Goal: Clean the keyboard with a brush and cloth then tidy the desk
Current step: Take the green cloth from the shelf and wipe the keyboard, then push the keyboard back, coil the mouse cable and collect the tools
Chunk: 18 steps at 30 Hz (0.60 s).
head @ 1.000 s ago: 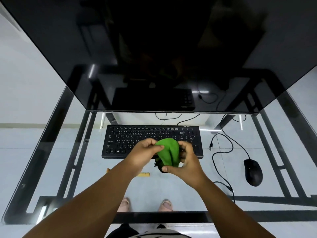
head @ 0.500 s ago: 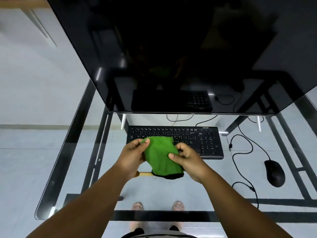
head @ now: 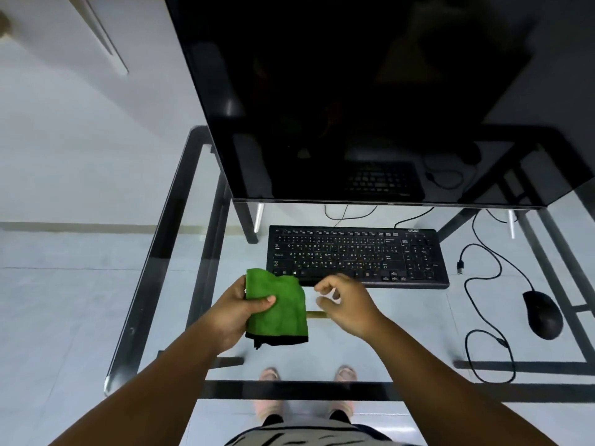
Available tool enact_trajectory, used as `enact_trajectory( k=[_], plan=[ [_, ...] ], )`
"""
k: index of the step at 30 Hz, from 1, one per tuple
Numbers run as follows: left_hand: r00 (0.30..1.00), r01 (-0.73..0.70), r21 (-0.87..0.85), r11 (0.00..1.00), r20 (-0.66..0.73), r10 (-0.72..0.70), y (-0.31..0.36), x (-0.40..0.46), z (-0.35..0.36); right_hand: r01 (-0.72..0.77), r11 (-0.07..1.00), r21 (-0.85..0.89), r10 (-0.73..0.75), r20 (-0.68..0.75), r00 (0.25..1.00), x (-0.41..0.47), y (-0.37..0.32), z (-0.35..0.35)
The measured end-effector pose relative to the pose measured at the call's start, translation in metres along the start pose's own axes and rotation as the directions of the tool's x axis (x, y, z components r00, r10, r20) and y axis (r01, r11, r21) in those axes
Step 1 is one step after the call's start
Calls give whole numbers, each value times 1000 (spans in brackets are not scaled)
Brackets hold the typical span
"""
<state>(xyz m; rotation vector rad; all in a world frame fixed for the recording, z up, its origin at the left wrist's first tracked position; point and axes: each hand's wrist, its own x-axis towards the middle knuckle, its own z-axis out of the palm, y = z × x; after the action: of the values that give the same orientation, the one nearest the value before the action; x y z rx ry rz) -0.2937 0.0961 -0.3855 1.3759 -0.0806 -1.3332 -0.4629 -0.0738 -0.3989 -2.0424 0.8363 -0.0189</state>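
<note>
You see a dark monitor (head: 370, 101) above the glass desk (head: 154, 252), and a black wired mouse (head: 542, 314) lying at right.

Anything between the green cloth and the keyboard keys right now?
Nothing visible blocks it. The green cloth, held in the left hand, hangs just short of the keyboard's near left corner. The right hand, holding nothing, hovers at the near edge, off the keys.

The monitor (head: 370, 101) is cut off by the top edge. A thin yellowish object (head: 315, 314) on the counter (head: 418, 317) is largely hidden behind the green cloth (head: 277, 304) and right hand (head: 351, 307) (identity not determinable). Keyboard (head: 355, 255) legends are too small to be read. The keyboard's near edge is partly covered by the right hand.
</note>
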Motion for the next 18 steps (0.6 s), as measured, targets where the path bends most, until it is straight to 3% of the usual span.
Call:
enact_trajectory(
  k=[2, 6, 15, 18],
  plan=[
    [1000, 15, 23, 1000, 2, -15, -1, -2, -9, 92, 979, -184, -80, 72, 994, 0, 2, 8],
    [998, 57, 90, 994, -16, -56, -4, -6, -20, 145, 911, -387, -93, 151, 984, -4, -1, 18],
    [997, 70, 62, 996, 22, -72, -11, 1, -9, 35, 858, -512, -4, 61, 998, -24, 17, 5],
    [996, 78, 43, 996, 42, -80, -15, 4, 3, -72, 890, -450, 72, -17, 997, -36, 30, -2]
  ],
)
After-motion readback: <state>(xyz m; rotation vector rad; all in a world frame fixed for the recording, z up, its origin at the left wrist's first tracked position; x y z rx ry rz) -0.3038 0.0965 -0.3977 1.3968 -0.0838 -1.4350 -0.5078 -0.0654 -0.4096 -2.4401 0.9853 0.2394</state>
